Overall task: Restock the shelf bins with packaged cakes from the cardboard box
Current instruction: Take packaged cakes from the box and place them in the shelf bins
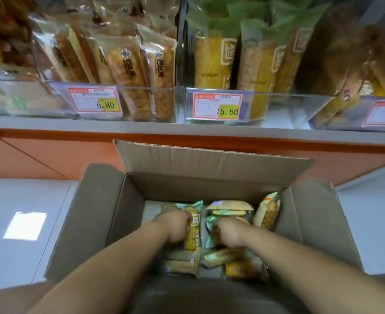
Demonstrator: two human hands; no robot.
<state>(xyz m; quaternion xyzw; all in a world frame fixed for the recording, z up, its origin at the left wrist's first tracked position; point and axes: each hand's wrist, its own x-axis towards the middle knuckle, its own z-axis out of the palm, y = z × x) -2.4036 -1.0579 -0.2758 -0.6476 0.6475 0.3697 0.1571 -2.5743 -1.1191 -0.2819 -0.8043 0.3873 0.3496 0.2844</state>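
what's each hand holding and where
Left hand grips a yellow cake pack by its left side; right hand seems to grip a green-edged pack around its middle.

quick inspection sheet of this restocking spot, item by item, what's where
surface: grey floor under the open cardboard box; shelf ledge above it.
job's things: packaged cakes lie loose in the box; clear shelf bins hold upright packs, with green-and-yellow ones behind the 15.60 tag.
clutter: nothing seen.
grippers: left hand grips a yellow pack; right hand grips a green-edged pack; both are down inside the box.
cables: nothing seen.
surroundings: orange panel below the shelf; price tags read 6.80 and 15.60, and a third is cut off at the right edge.
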